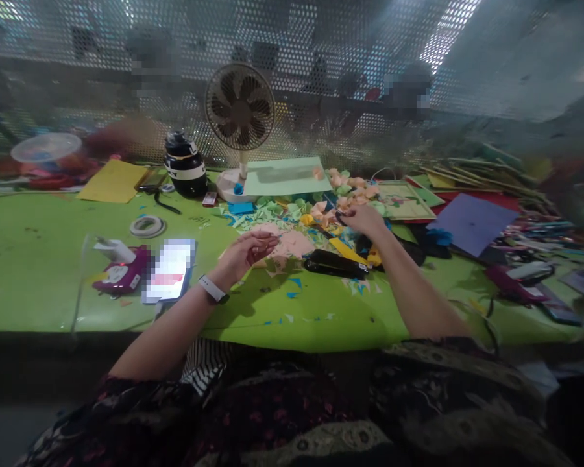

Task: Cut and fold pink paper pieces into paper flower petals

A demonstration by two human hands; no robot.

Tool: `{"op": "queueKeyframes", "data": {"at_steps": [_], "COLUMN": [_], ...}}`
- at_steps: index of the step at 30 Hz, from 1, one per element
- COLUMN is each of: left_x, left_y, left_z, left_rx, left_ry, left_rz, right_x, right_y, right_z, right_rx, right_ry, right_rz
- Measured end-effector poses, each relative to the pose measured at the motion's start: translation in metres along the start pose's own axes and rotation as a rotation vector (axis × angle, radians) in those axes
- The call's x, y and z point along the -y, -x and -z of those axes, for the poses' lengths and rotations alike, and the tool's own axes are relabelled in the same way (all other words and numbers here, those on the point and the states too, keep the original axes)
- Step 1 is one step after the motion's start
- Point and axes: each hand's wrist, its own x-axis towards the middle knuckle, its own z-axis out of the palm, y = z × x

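Note:
My left hand (250, 251), with a white watch on its wrist, hovers at the left edge of the pink paper pieces (296, 241). Its fingers are pressed together; whatever may be between them is too small to make out. Farther right, my right hand (365, 222) is closed around the dark handles of scissors (339, 216), whose blades point away over the heap of cut paper. Orange and green paper shapes (353, 189) lie beyond that hand. A black stapler (335, 264) rests in front of the pile, beside a yellow strip (346, 250).
A small fan (240, 107) stands at the back, with a black bottle (185, 165) to its left and a green sheet (287, 176) at its base. Left are a tape roll (147, 226) and a lit phone (169, 271). A purple sheet (474, 222) lies right.

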Motion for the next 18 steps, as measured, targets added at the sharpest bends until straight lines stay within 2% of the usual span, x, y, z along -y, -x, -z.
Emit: {"op": "queueKeyframes", "data": {"at_steps": [4,13,18], "left_x": [0.002,0.001,0.001], "left_y": [-0.001,-0.004,-0.006], "left_z": [0.0,0.005,0.008], "left_rx": [0.01,-0.137,-0.209], "left_ry": [-0.047,-0.066,-0.148], "left_rz": [-0.044,-0.181,-0.206], "right_x": [-0.002,-0.009,-0.007], "right_y": [-0.007,-0.021,-0.021], "right_z": [-0.009,-0.027,-0.03], "right_rx": [-0.001,0.157,0.13], "right_ry": [0.053,0.069,0.068], "right_rz": [-0.038,0.05,0.074]}}
